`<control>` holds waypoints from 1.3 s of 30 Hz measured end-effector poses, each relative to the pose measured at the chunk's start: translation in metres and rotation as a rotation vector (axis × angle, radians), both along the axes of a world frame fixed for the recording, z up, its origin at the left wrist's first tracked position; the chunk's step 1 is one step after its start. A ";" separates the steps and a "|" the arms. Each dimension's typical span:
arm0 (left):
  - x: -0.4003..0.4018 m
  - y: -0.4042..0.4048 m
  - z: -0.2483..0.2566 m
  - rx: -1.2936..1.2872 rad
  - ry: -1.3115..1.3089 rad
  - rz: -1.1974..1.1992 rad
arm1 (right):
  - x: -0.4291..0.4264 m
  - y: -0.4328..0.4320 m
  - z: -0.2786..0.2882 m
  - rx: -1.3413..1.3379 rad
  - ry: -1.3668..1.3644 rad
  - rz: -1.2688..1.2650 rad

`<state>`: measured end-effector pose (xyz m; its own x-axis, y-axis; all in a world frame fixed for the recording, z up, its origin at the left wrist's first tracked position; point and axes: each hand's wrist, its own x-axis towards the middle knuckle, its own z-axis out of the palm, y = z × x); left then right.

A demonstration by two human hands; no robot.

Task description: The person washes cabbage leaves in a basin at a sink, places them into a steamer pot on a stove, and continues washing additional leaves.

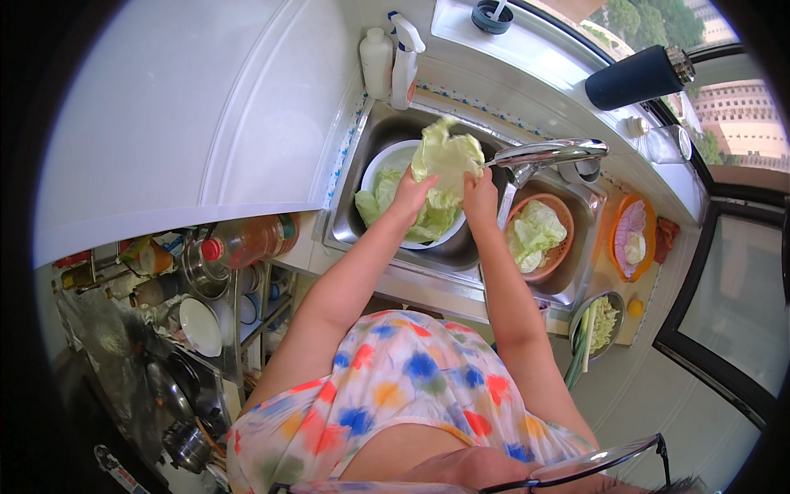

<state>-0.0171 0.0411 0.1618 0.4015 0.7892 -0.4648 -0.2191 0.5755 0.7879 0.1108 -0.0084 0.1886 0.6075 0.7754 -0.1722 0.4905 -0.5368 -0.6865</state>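
Observation:
Between my hands a pale green cabbage leaf point(447, 148) is held up, its frilled edge pointing away from me. My left hand point(415, 194) pinches its lower left edge, and my right hand point(480, 196) grips the lower right edge close to the chrome faucet point(543, 153). Below the leaf, a white basin point(395, 153) stands in the left bowl of the steel sink point(447, 262). More loose cabbage leaves point(386, 191) lie in it, partly hidden by my hands. In the right bowl, a pinkish-orange colander point(570, 225) holds other cabbage leaves point(536, 228).
A spray bottle point(405, 68) and a white bottle point(376, 65) stand behind the sink. On the right are an orange basket point(619, 247) and a metal bowl point(614, 346) with chopped vegetable and scallions. A dark flask point(632, 79) rests by the window. Left is a large red-capped bottle point(259, 241).

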 end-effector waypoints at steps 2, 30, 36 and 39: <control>0.004 -0.001 0.002 0.021 0.068 0.032 | 0.010 -0.005 0.001 0.001 -0.036 0.020; 0.031 -0.008 0.018 0.048 0.042 0.087 | -0.016 -0.008 0.006 0.299 0.175 0.214; 0.023 -0.001 0.010 -0.038 -0.167 -0.038 | -0.001 -0.005 0.016 0.532 -0.281 0.246; 0.026 -0.003 0.017 -0.057 -0.208 -0.067 | 0.000 -0.002 0.010 0.549 0.072 0.170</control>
